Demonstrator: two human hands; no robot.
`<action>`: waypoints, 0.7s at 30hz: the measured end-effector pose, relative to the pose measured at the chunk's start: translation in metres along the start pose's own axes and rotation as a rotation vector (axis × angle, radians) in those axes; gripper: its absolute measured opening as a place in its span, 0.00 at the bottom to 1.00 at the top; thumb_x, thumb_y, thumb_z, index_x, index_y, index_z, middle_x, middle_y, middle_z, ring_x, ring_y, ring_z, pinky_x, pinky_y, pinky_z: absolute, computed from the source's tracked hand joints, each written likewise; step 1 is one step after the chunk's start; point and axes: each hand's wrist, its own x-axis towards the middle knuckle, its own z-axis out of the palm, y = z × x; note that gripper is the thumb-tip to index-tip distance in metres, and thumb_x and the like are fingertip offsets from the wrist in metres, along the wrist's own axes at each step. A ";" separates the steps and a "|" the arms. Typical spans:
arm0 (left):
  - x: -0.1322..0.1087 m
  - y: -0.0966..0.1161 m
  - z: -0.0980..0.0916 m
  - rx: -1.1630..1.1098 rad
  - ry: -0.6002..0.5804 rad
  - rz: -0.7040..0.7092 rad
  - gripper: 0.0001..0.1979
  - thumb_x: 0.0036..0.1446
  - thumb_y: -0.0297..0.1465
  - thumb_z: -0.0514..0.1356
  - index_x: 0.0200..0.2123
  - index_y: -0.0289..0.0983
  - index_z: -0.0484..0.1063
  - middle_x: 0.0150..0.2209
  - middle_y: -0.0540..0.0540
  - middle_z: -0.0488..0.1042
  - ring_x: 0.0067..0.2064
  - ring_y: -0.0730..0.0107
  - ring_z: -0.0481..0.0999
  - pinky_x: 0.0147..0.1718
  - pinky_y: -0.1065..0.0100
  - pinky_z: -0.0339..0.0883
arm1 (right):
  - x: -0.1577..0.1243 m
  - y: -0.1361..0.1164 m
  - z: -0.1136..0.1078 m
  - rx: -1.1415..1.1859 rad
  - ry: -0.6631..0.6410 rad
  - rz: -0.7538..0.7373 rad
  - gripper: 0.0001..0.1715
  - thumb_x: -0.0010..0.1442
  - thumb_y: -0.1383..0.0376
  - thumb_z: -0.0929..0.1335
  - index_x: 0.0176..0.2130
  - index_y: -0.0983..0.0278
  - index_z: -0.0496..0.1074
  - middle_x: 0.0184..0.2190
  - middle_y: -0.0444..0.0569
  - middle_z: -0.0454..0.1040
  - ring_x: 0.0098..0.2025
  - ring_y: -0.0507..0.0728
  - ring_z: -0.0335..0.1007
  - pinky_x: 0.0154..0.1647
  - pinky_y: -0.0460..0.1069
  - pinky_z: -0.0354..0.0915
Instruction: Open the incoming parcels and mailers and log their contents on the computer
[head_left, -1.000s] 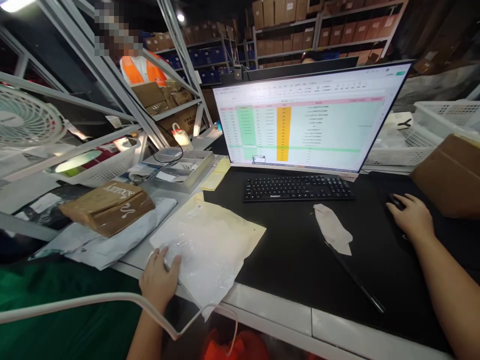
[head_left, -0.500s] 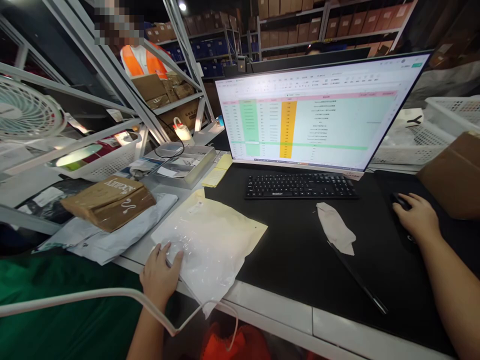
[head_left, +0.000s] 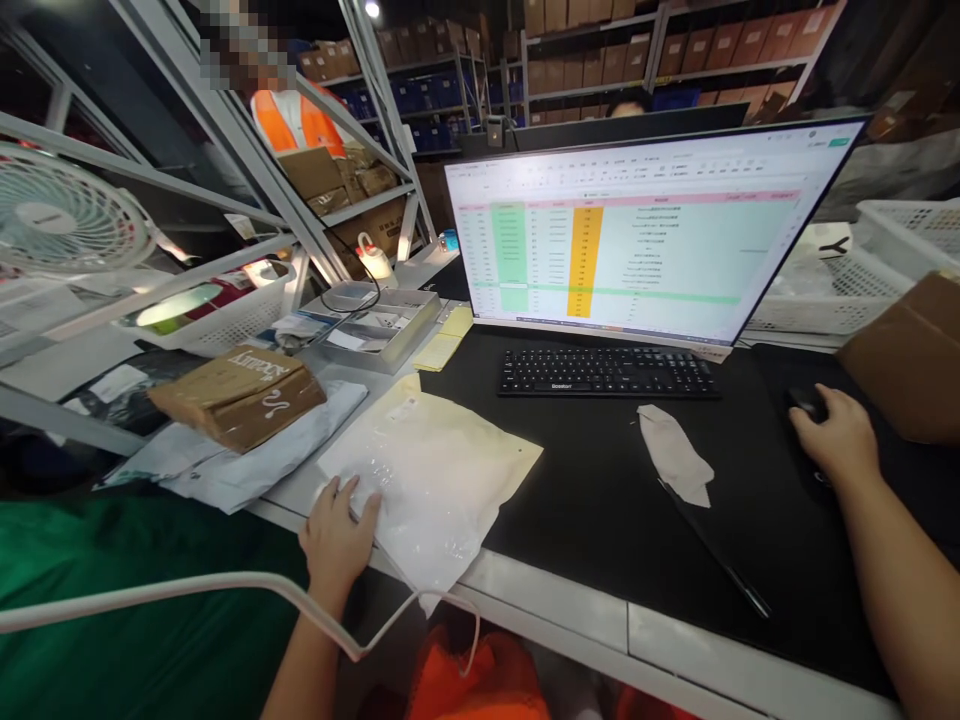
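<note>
My left hand (head_left: pixel 339 530) rests on the near corner of a flat clear plastic bag (head_left: pixel 442 470) with pale contents, its fingers curled onto the bag's edge at the desk front. My right hand (head_left: pixel 840 440) lies over a black mouse (head_left: pixel 806 402) on the black desk mat (head_left: pixel 600 500), fingers draped around it. A black keyboard (head_left: pixel 606 372) sits below a monitor (head_left: pixel 637 240) showing a spreadsheet. A crumpled white cloth (head_left: pixel 675 455) and a thin black rod (head_left: pixel 712 555) lie on the mat between my hands.
A brown parcel (head_left: pixel 240 390) sits on grey mailer bags (head_left: pixel 247 460) at left. Beyond it stand a metal tray (head_left: pixel 375 330), white baskets (head_left: pixel 225 320), a fan (head_left: pixel 60 220) and shelf struts. A brown box (head_left: pixel 907 350) and white crates (head_left: pixel 847 290) stand right. A person in an orange vest (head_left: pixel 296 120) stands behind.
The view has shifted slightly, so everything sits a little further right. Both hands stay where they were, the left on the bag and the right on the mouse.
</note>
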 end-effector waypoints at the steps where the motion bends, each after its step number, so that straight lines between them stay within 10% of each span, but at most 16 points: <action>1: -0.002 0.000 0.000 -0.051 0.027 0.004 0.29 0.64 0.50 0.51 0.56 0.36 0.76 0.66 0.33 0.68 0.68 0.39 0.65 0.66 0.35 0.54 | -0.001 0.000 -0.001 0.012 0.026 -0.004 0.38 0.65 0.53 0.63 0.66 0.73 0.68 0.64 0.67 0.66 0.69 0.69 0.59 0.71 0.59 0.55; 8: -0.008 -0.021 -0.003 -0.449 0.182 0.044 0.18 0.61 0.42 0.54 0.41 0.36 0.77 0.53 0.36 0.80 0.60 0.53 0.76 0.64 0.52 0.66 | -0.006 -0.001 -0.005 0.033 0.121 -0.032 0.42 0.64 0.50 0.60 0.62 0.77 0.72 0.61 0.68 0.70 0.67 0.68 0.62 0.71 0.56 0.54; 14: 0.008 -0.034 -0.002 -0.399 0.030 0.112 0.11 0.50 0.32 0.54 0.33 0.39 0.74 0.54 0.39 0.79 0.58 0.52 0.76 0.65 0.50 0.65 | -0.006 0.000 -0.005 0.062 0.147 -0.004 0.45 0.63 0.46 0.59 0.59 0.77 0.76 0.60 0.68 0.71 0.66 0.69 0.64 0.70 0.55 0.55; 21: 0.005 -0.024 0.012 -0.348 0.234 0.076 0.12 0.57 0.39 0.57 0.36 0.37 0.73 0.53 0.34 0.78 0.58 0.49 0.76 0.64 0.48 0.65 | -0.004 0.006 -0.001 0.073 0.108 0.019 0.39 0.62 0.48 0.60 0.58 0.70 0.78 0.60 0.64 0.72 0.66 0.68 0.64 0.70 0.55 0.55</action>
